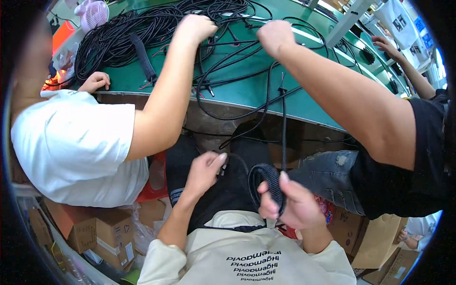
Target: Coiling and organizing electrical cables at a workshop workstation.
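With coil (pixel 271 179) off the tabletop's (pixel 124 82) near side, R hand (pixel 304 206) gripping it, L hand (pixel 203 175) fingers apparently pinching the black strand (pixel 241 162), I should keep tension even w/o kinks.

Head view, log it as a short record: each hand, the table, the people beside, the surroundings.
Left hand: fingers curled by a dark strand; grip unclear
Right hand: holding a black ribbed coil
Table: green, bearing tangled black cables
Beside: white-sleeved person left, black-sleeved person right, arms over the table
Surroundings: pink fan upper left, cardboard box lower left
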Available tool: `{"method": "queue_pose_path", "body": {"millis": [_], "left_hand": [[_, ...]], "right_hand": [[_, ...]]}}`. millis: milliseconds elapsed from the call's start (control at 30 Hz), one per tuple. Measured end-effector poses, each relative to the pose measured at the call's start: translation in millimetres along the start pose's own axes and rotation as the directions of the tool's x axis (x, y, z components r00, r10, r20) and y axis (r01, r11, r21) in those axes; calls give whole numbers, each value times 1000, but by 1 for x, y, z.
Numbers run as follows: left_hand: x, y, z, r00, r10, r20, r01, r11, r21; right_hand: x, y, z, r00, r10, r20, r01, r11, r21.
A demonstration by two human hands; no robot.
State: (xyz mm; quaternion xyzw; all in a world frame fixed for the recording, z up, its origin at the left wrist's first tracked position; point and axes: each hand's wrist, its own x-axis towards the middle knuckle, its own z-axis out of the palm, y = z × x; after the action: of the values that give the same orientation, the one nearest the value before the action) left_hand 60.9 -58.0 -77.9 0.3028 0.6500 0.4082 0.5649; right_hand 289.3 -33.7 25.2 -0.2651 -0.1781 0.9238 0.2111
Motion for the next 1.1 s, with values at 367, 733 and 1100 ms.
{"method": "queue_pose_path", "body": {"millis": [367, 733, 1100], "left_hand": [[-89, 61, 59, 775, 561, 292, -514, 289, 808], [-70, -42, 34, 709, 694, 122, -678, 624, 389], [26, 67, 38, 807, 575, 133, -555, 665, 500]], "right_hand": [[41, 56, -22, 930, -197, -311, 58, 913, -404], [44, -30, 27, 967, -235, -102, 256, 916, 310], [14, 25, -21, 931, -3, -365, -76, 977, -201]]}}
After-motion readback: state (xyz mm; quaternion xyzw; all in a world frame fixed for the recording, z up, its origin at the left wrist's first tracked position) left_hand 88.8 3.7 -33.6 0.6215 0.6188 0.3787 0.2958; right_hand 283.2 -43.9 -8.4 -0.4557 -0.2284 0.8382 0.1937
